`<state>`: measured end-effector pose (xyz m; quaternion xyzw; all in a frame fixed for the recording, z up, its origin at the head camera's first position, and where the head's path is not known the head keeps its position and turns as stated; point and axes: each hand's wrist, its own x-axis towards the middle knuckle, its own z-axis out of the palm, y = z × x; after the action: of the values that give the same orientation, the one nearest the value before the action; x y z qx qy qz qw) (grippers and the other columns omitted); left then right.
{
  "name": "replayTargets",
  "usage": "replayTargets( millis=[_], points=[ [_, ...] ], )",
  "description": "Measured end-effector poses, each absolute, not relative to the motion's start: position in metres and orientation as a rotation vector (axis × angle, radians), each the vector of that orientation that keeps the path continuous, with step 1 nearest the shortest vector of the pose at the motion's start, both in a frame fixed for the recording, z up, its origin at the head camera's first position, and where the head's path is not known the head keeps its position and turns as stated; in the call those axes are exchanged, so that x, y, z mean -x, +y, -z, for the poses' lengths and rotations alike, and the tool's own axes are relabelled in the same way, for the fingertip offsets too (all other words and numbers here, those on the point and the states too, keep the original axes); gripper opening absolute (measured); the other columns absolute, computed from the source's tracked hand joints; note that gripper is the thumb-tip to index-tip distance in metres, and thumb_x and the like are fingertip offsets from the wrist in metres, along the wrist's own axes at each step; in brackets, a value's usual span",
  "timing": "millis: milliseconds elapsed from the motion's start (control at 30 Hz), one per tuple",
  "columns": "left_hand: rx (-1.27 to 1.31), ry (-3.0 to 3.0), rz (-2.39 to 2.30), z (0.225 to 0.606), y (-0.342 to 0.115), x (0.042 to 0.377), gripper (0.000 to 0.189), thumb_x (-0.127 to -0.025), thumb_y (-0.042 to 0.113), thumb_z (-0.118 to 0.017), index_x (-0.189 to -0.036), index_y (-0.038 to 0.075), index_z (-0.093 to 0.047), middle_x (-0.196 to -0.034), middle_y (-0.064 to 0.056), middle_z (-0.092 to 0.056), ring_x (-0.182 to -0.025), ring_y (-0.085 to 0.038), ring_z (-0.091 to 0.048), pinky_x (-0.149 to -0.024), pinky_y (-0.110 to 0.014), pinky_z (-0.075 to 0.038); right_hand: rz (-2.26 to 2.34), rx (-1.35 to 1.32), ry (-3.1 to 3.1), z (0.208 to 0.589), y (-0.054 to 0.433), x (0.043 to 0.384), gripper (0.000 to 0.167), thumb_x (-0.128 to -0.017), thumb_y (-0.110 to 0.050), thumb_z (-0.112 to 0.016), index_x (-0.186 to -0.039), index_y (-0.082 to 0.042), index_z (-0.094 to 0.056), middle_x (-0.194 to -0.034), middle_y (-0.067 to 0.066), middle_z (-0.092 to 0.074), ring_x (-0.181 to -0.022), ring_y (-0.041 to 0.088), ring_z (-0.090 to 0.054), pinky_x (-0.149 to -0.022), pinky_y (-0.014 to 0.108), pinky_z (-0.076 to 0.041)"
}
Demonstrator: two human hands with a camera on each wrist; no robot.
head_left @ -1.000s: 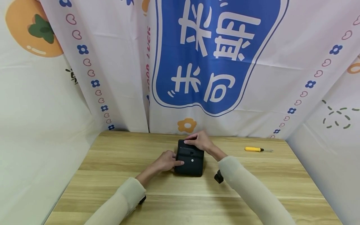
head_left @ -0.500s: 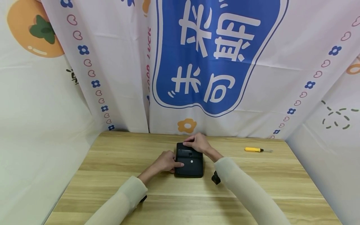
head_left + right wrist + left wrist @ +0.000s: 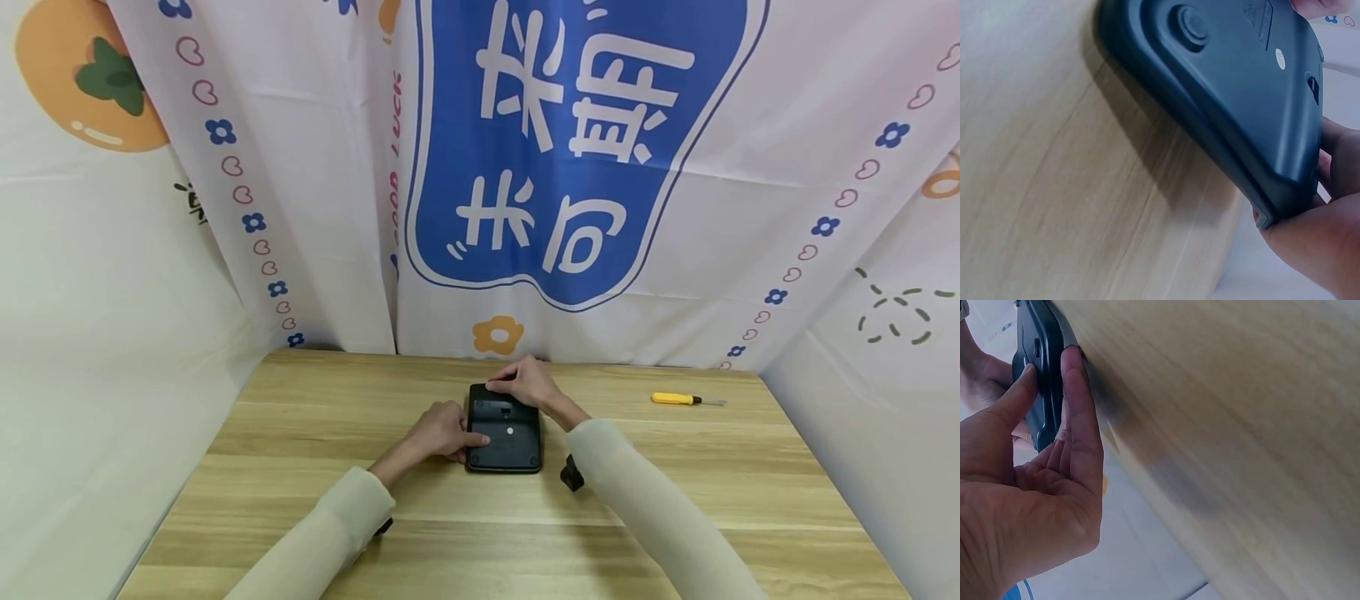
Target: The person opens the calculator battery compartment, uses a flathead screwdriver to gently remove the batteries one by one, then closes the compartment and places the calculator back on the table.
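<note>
A black calculator (image 3: 504, 452) is held underside up over the back middle of the table; a small white round sticker and round feet show on it. My left hand (image 3: 438, 430) pinches its left edge, thumb on the underside and fingers beneath, as the left wrist view shows on the calculator (image 3: 1050, 344). At the far end my right hand (image 3: 531, 383) grips the thicker edge, with the thumb on top. In the right wrist view the calculator (image 3: 1241, 94) slants above its shadow on the wood. Its other face is hidden.
A yellow-handled screwdriver (image 3: 675, 399) lies at the back right of the wooden table (image 3: 480, 542). A white printed curtain (image 3: 337, 250) hangs right behind the table's back edge. Black wrist-worn gear (image 3: 572, 473) shows under the right sleeve.
The calculator's far end has come down slightly and nearer, so its underside shows flatter. My right hand has moved slightly down and left with it; my left hand has barely moved.
</note>
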<state>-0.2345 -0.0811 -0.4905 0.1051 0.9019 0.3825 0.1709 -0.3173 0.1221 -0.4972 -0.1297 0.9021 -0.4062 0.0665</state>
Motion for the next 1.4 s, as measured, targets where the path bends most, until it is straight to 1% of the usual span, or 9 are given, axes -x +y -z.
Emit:
replayTargets(
  millis=[267,533,767,933,1167,1267,1400],
  points=[
    [-0.308,2.573,-1.030,0.491,-0.081,0.237,0.037,-0.093,0.030,-0.085,-0.069,0.006,-0.072,-0.058,-0.009,-0.070,-0.053,-0.021,-0.072,-0.046,-0.025,-0.051,1.196,0.400,2.737,0.500,0.122,0.319,0.012,-0.093,-0.028,-0.085,-0.097,-0.016,-0.088,-0.097,-0.001,-0.082,-0.097,0.016,-0.074,-0.080,0.031,-0.059],
    [-0.274,2.587,-1.000,0.488,-0.081,0.235,0.038,-0.092,0.031,-0.086,-0.069,0.005,-0.071,-0.060,-0.011,-0.071,-0.053,-0.022,-0.071,-0.045,-0.024,-0.047,1.191,0.389,2.729,0.503,0.120,0.320,0.010,-0.093,-0.025,-0.085,-0.097,-0.016,-0.088,-0.097,-0.002,-0.082,-0.100,0.016,-0.074,-0.088,0.035,-0.059],
    [-0.232,2.572,-1.023,0.488,-0.079,0.235,0.039,-0.091,0.026,-0.087,-0.067,0.000,-0.070,-0.059,-0.012,-0.070,-0.052,-0.022,-0.072,-0.045,-0.023,-0.049,1.170,0.403,2.740,0.504,0.122,0.320,0.011,-0.092,-0.024,-0.086,-0.097,-0.015,-0.088,-0.096,-0.001,-0.082,-0.101,0.017,-0.075,-0.091,0.036,-0.059],
    [-0.203,2.568,-1.024,0.487,-0.077,0.235,0.040,-0.090,0.026,-0.088,-0.065,0.000,-0.069,-0.057,-0.011,-0.069,-0.051,-0.021,-0.071,-0.045,-0.024,-0.051,1.202,0.388,2.719,0.507,0.123,0.317,0.009,-0.092,-0.023,-0.086,-0.096,-0.014,-0.088,-0.096,-0.001,-0.082,-0.100,0.016,-0.074,-0.091,0.035,-0.058],
    [-0.221,2.581,-1.036,0.486,-0.077,0.235,0.042,-0.089,0.025,-0.089,-0.063,0.000,-0.068,-0.056,-0.013,-0.069,-0.051,-0.023,-0.072,-0.046,-0.027,-0.055,1.248,0.408,2.680,0.511,0.121,0.315,0.010,-0.094,-0.018,-0.083,-0.100,-0.011,-0.087,-0.101,0.002,-0.082,-0.102,0.017,-0.074,-0.091,0.036,-0.059],
    [-0.230,2.591,-1.021,0.486,-0.077,0.235,0.042,-0.089,0.026,-0.089,-0.063,0.000,-0.069,-0.056,-0.013,-0.069,-0.051,-0.023,-0.072,-0.045,-0.025,-0.053,1.253,0.402,2.677,0.510,0.122,0.314,0.010,-0.095,-0.018,-0.083,-0.100,-0.011,-0.087,-0.102,0.002,-0.082,-0.102,0.017,-0.074,-0.091,0.037,-0.059],
    [-0.212,2.608,-0.976,0.486,-0.077,0.236,0.044,-0.088,0.029,-0.089,-0.063,0.002,-0.067,-0.058,-0.012,-0.070,-0.052,-0.023,-0.072,-0.041,-0.020,-0.043,1.244,0.421,2.678,0.510,0.123,0.315,0.012,-0.096,-0.018,-0.081,-0.103,-0.010,-0.087,-0.103,0.002,-0.082,-0.102,0.017,-0.073,-0.092,0.037,-0.058]
  ],
)
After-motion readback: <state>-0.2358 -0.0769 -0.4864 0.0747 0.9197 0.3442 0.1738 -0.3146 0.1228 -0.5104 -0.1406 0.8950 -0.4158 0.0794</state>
